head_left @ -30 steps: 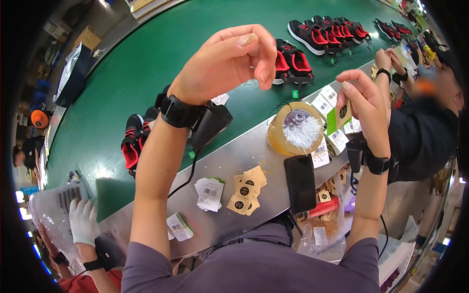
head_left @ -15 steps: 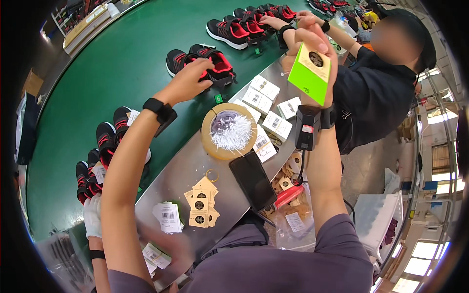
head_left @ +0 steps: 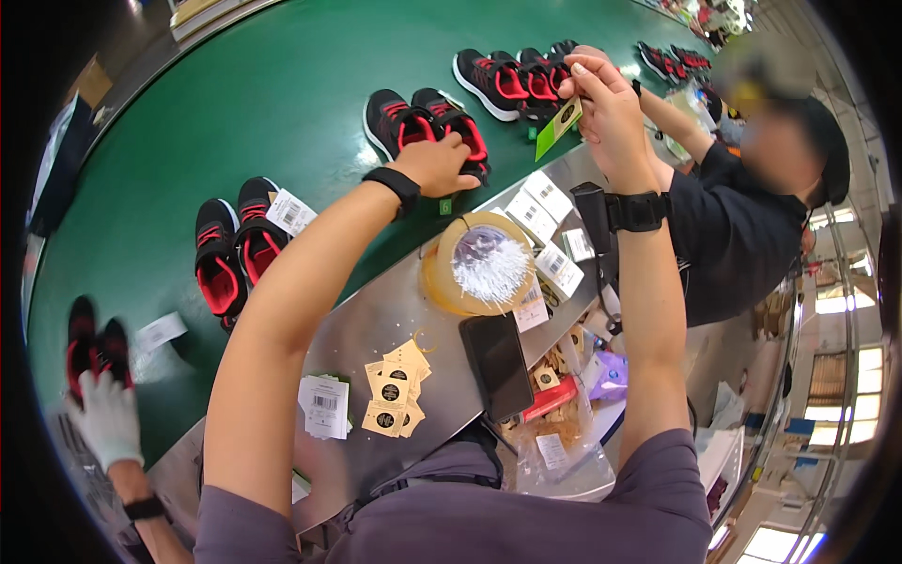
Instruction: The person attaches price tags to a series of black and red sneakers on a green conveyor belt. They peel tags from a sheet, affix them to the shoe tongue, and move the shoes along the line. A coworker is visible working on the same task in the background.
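My left hand (head_left: 440,163) rests on a pair of black and red shoes (head_left: 413,122) lying on the green conveyor belt (head_left: 235,103), fingers curled over the nearer shoe. Raised above the metal table edge, my right hand (head_left: 606,108) pinches a green and tan tag (head_left: 558,127). Both wrists wear black bands, and a small black device (head_left: 592,216) hangs below the right one. A roll of tape (head_left: 474,263) filled with white plastic fasteners stands between my arms.
More black and red shoe pairs (head_left: 230,249) (head_left: 517,80) lie on the belt. The metal table (head_left: 376,320) carries tan tags (head_left: 395,390), white barcode labels (head_left: 324,404), a black phone (head_left: 496,365) and label boxes (head_left: 540,202). A person in black stands at right; a white-gloved hand (head_left: 108,418) is at lower left.
My left hand settled onto the shoe pair, which moved right along the belt. My right hand turned the tag edge-on and drew it lower, closer to the shoes.
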The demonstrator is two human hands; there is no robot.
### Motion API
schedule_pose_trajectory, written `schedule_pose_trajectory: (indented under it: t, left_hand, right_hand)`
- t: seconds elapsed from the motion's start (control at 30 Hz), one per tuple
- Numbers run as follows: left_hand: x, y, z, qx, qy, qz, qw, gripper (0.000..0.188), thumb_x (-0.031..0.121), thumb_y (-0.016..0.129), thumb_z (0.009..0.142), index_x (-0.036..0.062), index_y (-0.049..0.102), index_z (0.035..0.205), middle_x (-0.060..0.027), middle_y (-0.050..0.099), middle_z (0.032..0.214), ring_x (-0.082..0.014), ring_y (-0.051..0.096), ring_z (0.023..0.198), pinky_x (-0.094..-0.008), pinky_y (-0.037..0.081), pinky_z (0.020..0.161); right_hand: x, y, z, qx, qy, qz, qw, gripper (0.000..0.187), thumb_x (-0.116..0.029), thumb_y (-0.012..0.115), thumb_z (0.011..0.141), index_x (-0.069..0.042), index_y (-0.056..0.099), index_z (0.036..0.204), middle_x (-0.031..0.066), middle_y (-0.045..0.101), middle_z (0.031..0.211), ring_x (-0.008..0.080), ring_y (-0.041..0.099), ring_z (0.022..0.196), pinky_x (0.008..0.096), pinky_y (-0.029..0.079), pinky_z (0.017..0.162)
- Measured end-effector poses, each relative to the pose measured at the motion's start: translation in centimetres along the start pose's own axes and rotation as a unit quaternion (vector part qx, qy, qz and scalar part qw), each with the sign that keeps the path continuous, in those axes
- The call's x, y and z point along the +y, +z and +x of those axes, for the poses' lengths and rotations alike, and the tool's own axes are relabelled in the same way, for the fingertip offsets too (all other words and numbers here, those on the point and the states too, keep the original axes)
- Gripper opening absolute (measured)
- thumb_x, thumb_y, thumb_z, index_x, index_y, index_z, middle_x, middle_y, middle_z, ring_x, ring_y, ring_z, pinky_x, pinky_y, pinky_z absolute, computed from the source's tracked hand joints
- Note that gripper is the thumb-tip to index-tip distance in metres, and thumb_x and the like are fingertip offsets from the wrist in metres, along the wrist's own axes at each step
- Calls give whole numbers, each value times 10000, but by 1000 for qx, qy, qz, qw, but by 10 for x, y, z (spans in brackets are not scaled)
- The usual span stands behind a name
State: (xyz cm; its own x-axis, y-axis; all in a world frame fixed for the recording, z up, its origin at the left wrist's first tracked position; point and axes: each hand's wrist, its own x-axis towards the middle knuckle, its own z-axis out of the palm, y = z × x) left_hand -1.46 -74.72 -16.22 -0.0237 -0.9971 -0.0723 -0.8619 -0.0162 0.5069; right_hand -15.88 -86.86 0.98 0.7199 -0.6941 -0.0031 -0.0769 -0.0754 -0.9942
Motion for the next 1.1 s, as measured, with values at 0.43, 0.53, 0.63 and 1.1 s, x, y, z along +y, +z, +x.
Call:
schedule_pose_trajectory:
  t: [0.43, 0.53, 0.63, 1.1]
  left_hand:
    - [-47, -26, -154, 42, 51, 79, 995, 375, 354, 580, 867, 44, 518, 1069, -130, 503, 1067, -317, 613, 706, -406, 515, 611]
    - [-54, -35, -187, 12, 30, 103, 994, 359, 339, 609, 852, 37, 519, 1024, -124, 499, 1043, -300, 608, 673, -393, 509, 587]
    - [-58, -37, -207, 13, 11, 120, 993, 354, 333, 631, 837, 34, 519, 989, -118, 494, 1021, -281, 602, 647, -379, 505, 570]
    - [-83, -53, -263, 13, -49, 103, 993, 356, 286, 659, 812, 20, 518, 1002, -155, 479, 1017, -316, 594, 657, -398, 493, 598]
  right_hand:
    - [83, -118, 174, -257, 67, -605, 751, 216, -203, 594, 840, -59, 621, 998, 63, 605, 838, 172, 517, 652, 280, 395, 553]
    - [90, -74, 175, -171, 143, -714, 663, 368, -338, 600, 808, -43, 633, 1025, 108, 614, 932, 219, 545, 789, 310, 416, 672]
    - [106, -28, 174, -149, 164, -750, 623, 526, -472, 607, 775, -26, 646, 1051, 153, 622, 1027, 266, 574, 926, 341, 436, 792]
    - [122, 84, 112, -237, 83, -690, 678, 528, -506, 667, 719, -19, 671, 925, 218, 659, 956, 389, 635, 903, 429, 501, 770]
